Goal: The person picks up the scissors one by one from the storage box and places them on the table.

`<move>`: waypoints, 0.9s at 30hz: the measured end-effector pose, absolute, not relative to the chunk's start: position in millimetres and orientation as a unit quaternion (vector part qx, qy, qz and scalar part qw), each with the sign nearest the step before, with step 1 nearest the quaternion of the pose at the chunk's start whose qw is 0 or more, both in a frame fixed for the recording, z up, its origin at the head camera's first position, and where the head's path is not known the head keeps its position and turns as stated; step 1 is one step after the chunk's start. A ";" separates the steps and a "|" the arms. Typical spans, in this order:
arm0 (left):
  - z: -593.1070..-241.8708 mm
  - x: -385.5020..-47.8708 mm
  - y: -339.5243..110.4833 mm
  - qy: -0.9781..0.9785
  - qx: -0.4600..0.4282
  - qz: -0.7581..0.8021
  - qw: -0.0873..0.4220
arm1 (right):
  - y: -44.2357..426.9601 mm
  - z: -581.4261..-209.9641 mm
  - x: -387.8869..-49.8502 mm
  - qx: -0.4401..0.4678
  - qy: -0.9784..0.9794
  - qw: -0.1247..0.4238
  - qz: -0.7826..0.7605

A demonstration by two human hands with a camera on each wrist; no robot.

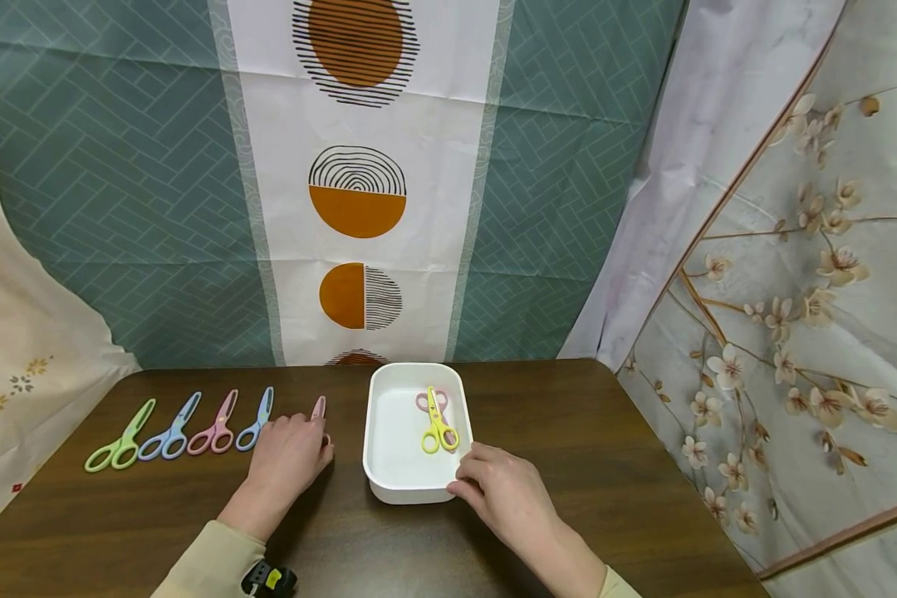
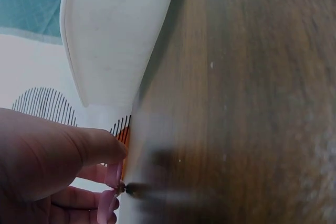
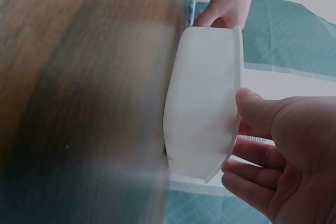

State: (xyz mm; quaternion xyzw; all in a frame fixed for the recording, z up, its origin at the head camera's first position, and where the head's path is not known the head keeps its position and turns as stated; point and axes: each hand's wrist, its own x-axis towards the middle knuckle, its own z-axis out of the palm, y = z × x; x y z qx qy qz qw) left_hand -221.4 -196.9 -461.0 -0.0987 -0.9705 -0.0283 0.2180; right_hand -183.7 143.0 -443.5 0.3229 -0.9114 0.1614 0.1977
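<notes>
Scissors, pink plastic (image 1: 319, 408), were pinched by left hand (image 1: 290, 455) beside the white oblong bin (image 1: 390, 419), rim (image 3: 239, 56) by right hand (image 1: 504, 488); dropping through slackness was feared.

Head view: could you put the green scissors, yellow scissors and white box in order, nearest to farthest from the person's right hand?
1. White box: touched by the right hand at its near right corner.
2. Yellow scissors: inside it, toward the right.
3. Green scissors: leftmost of all the scissors.

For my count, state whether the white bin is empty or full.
Neither: yellow scissors lie across pink scissors inside the white bin, and much of its bottom shows bare in the head view.
</notes>
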 end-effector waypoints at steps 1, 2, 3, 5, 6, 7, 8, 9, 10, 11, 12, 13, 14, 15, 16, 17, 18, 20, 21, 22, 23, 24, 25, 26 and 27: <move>-461.7 -221.6 -197.3 -0.971 -0.098 -0.028 0.217 | 143.0 -443.5 -183.6 0.323 -0.911 0.197 0.162; -462.1 -221.5 -197.7 -0.970 -0.098 -0.027 0.219 | 143.0 -443.6 -183.5 0.323 -0.911 0.197 0.163; -462.4 -221.0 -197.8 -0.970 -0.098 -0.028 0.220 | 143.1 -443.6 -183.4 0.324 -0.911 0.197 0.163; -464.2 -221.6 -199.0 -0.969 -0.100 -0.028 0.226 | 143.4 -443.7 -183.0 0.324 -0.910 0.199 0.163; -464.8 -221.7 -199.4 -0.968 -0.100 -0.030 0.228 | 143.7 -443.8 -182.8 0.324 -0.910 0.200 0.163; -465.3 -221.5 -199.7 -0.968 -0.099 -0.030 0.228 | 144.1 -444.0 -182.6 0.325 -0.910 0.202 0.162; -466.0 -222.2 -200.2 -0.968 -0.099 -0.030 0.228 | 144.5 -444.2 -182.4 0.325 -0.909 0.205 0.162; -466.9 -223.0 -200.7 -0.969 -0.100 -0.031 0.226 | 144.9 -444.4 -182.2 0.325 -0.908 0.209 0.161; -467.4 -223.6 -200.9 -0.969 -0.099 -0.031 0.223 | 145.3 -444.6 -182.1 0.326 -0.907 0.212 0.160; -467.7 -224.1 -201.1 -0.971 -0.097 -0.031 0.217 | 145.6 -444.8 -182.1 0.326 -0.907 0.215 0.159; -467.6 -224.5 -201.2 -0.972 -0.095 -0.032 0.211 | 145.9 -444.9 -182.1 0.327 -0.906 0.217 0.159; -467.6 -224.8 -201.4 -0.974 -0.094 -0.032 0.204 | 146.0 -445.0 -182.1 0.328 -0.905 0.218 0.159; -467.5 -225.5 -201.7 -0.975 -0.094 -0.033 0.198 | 146.0 -444.9 -182.2 0.328 -0.905 0.220 0.159; -467.2 -225.5 -201.7 -0.977 -0.090 -0.034 0.190 | 146.0 -444.9 -182.3 0.329 -0.904 0.220 0.159; -466.7 -225.4 -201.8 -0.979 -0.087 -0.036 0.183 | 145.9 -444.9 -182.5 0.329 -0.904 0.221 0.160; -466.9 -226.0 -202.1 -0.980 -0.086 -0.037 0.177 | 145.7 -444.9 -182.7 0.330 -0.904 0.221 0.160; -466.5 -225.9 -202.2 -0.981 -0.084 -0.038 0.171 | 145.6 -444.8 -182.9 0.330 -0.904 0.220 0.161; -466.1 -225.9 -202.3 -0.983 -0.082 -0.040 0.161 | 145.2 -444.6 -183.2 0.331 -0.904 0.220 0.161; -465.9 -225.5 -202.2 -0.984 -0.079 -0.041 0.155 | 145.0 -444.6 -183.3 0.330 -0.904 0.219 0.161; -465.4 -225.0 -201.9 -0.985 -0.076 -0.043 0.149 | 144.8 -444.5 -183.3 0.330 -0.904 0.217 0.161; -465.1 -224.2 -201.7 -0.986 -0.074 -0.045 0.144 | 144.5 -444.2 -183.3 0.330 -0.905 0.216 0.162; -464.2 -222.5 -201.1 -0.987 -0.072 -0.045 0.139 | 144.3 -444.0 -183.3 0.330 -0.905 0.214 0.162; -463.6 -220.8 -200.6 -0.987 -0.071 -0.045 0.137 | 144.2 -443.9 -183.3 0.330 -0.905 0.213 0.162; -462.9 -218.7 -200.1 -0.987 -0.071 -0.045 0.138 | 144.1 -443.9 -183.4 0.329 -0.906 0.212 0.162; -462.4 -216.2 -199.6 -0.986 -0.072 -0.045 0.141 | 144.1 -443.7 -183.5 0.330 -0.906 0.212 0.162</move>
